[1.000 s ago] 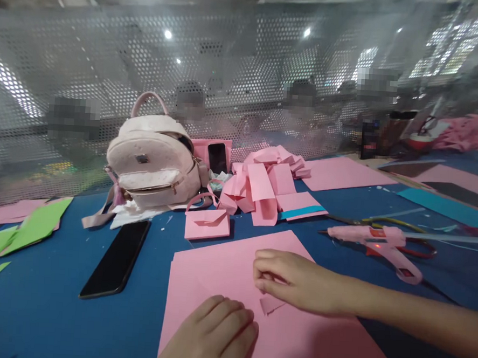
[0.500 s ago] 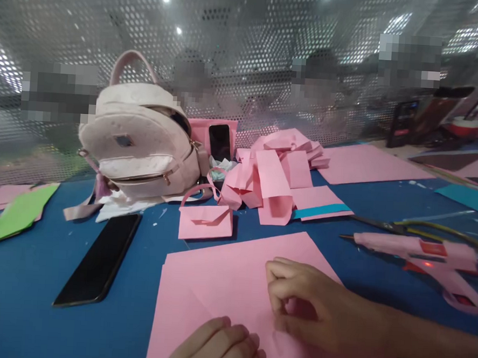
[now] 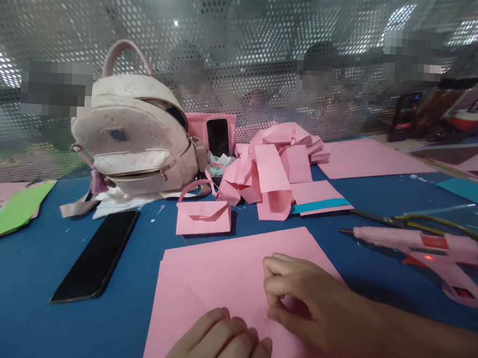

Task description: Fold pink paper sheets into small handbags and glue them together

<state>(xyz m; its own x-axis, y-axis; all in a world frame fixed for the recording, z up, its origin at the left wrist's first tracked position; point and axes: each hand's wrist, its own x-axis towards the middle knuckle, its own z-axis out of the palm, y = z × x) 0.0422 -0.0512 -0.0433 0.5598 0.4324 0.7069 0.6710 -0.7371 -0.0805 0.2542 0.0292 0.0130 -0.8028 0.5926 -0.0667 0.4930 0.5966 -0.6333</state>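
Observation:
Pink paper sheets [image 3: 217, 269] lie stacked on the blue table in front of me. My left hand [image 3: 223, 345] rests low over them, its fingers curled and pressed together. What is under those fingers is hidden. To its right, my right hand [image 3: 306, 302] is closed in a pinch above the same paper, thumb against fingertips. Anything between them blends into the pink and cannot be made out. Just beyond the sheets stands a small pink paper handbag [image 3: 204, 218] with a looped handle.
A pink glue gun [image 3: 425, 244] with a lit red light lies at right, with yellow-handled pliers [image 3: 434, 222] behind it. A black phone [image 3: 96, 256] lies left. Farther back are a pale backpack [image 3: 136, 135], folded pink paper pieces [image 3: 276, 165] and a perforated metal screen [image 3: 248, 33].
My left hand has shifted slightly right, with its fingers a little closer to my right thumb. My right hand keeps its pinch. The whole view has tilted slightly.

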